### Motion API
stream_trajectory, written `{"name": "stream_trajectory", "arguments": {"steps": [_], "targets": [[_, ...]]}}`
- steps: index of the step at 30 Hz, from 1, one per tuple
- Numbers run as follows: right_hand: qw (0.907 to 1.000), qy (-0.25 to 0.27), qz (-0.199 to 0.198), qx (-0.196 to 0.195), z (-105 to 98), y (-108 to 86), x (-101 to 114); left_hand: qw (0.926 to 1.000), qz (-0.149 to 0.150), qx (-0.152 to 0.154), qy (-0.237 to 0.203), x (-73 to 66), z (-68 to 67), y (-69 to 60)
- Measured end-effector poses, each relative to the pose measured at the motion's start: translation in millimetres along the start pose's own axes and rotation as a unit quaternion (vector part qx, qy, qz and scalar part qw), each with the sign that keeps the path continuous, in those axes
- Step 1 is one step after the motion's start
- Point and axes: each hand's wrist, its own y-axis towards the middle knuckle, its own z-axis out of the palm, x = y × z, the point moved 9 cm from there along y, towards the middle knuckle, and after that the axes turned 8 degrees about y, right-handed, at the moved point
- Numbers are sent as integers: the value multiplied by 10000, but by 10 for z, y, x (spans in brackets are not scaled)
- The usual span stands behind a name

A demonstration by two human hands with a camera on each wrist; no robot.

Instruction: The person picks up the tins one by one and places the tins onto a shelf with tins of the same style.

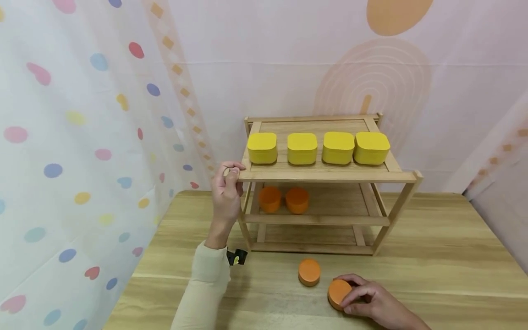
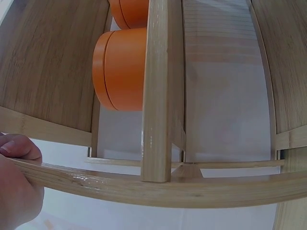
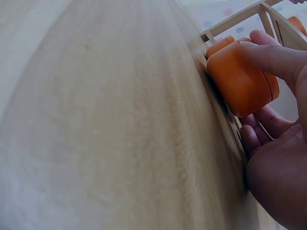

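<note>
My left hand (image 1: 227, 195) grips the front left corner of the wooden shelf rack (image 1: 326, 176), thumb on top; the left wrist view shows its fingers round the side rail (image 2: 115, 187). With thumb and fingers, my right hand (image 1: 373, 300) holds a round orange tin (image 1: 339, 293) low at the table, and in the right wrist view its lid seam shows. Just left of it stands another orange tin (image 1: 309, 271). On the middle shelf sit two more, an orange tin (image 1: 270, 199) and its neighbour (image 1: 297, 200).
Several yellow square tins (image 1: 302, 148) stand in a row on the top shelf. The rack's bottom shelf (image 1: 309, 234) lies close above the wooden table (image 1: 173, 279). A patterned curtain (image 1: 95, 137) hangs at the left and behind.
</note>
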Motion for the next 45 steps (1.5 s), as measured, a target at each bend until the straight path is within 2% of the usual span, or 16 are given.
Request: {"name": "stream_trajectory", "arguments": {"steps": [3,6,10,14,17,24,26,33,36,38,45], "targets": [[10000,-48,-11,-21,1,11,10,10000,-6,16,27,1,-5,4],[9999,103,131,-33,-1,9,-3,10000,-7,15,32,-1,-4,2],[9996,55,243,-142,-27,0,1,10000,-7,4,50,-9,-4,1],[9997,49,182,-180,-51,0,47,10000,-24,13,39,-10,-4,-2],[9998,128,-11,-129,-58,14,117,10000,-39,21,49,-6,-2,-5],[9963,-534,-615,-288,-103,68,341,10000,-57,17,8,5,-4,-2],[9953,-555,-740,-288,-108,85,417,10000,-49,5,20,4,-8,-3],[9930,-608,-925,-408,-145,148,652,9999,-84,-38,90,8,-17,-16],[9896,-788,-1133,-395,-160,174,744,9999,-92,-29,111,12,-16,-22],[9891,-816,-1140,-443,-178,200,784,9999,-90,-23,127,13,-15,-23],[9805,-902,-1707,-358,-202,301,1020,9999,6,-30,170,-10,-17,-11]]}}
